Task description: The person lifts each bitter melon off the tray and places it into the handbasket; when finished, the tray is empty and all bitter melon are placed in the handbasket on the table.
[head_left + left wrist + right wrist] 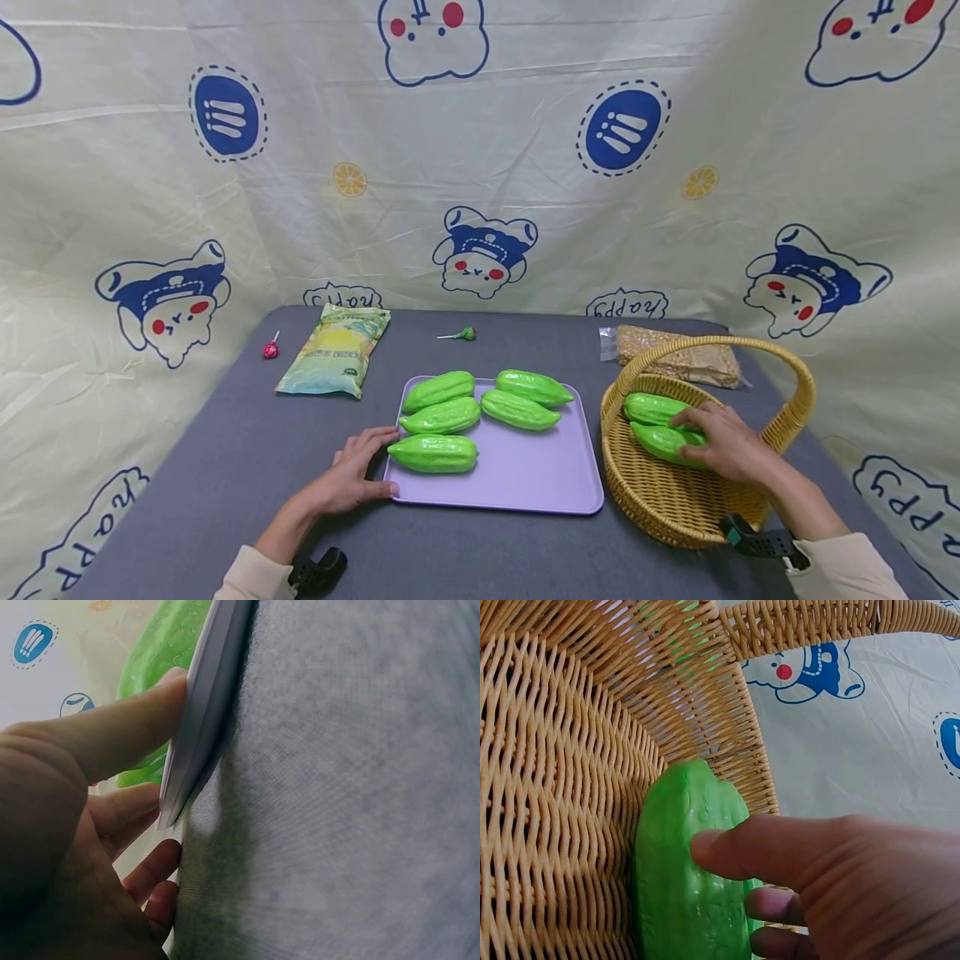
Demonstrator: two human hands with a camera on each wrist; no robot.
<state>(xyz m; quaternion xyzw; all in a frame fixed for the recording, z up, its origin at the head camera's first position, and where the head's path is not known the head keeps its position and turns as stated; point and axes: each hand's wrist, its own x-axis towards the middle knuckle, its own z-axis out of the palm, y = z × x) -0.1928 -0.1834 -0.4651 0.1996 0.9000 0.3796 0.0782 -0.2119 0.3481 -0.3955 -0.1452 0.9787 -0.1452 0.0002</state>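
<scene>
In the head view my right hand [723, 442] reaches into a wicker basket [660, 521] and grips the nearer of two green bitter melons [663, 442] lying there. Up close in the right wrist view, the thumb presses on that ridged, glossy bitter melon [694, 862], with fingers along its other side. My left hand [348, 475] touches the left edge of a lilac tray [536, 483], fingers extended. From the left wrist, the thumb lies against the tray's rim [202, 720]. Several more bitter melons [432, 453] rest on the tray, mostly toward its left and back.
A yellow-green packet [337, 350] lies at the back left, beside a red lollipop [271, 347]. Behind the tray is a green lollipop [467, 333]. A clear bag of tan grains [675, 354] sits behind the basket, whose tall handle [798, 392] arches over the right side.
</scene>
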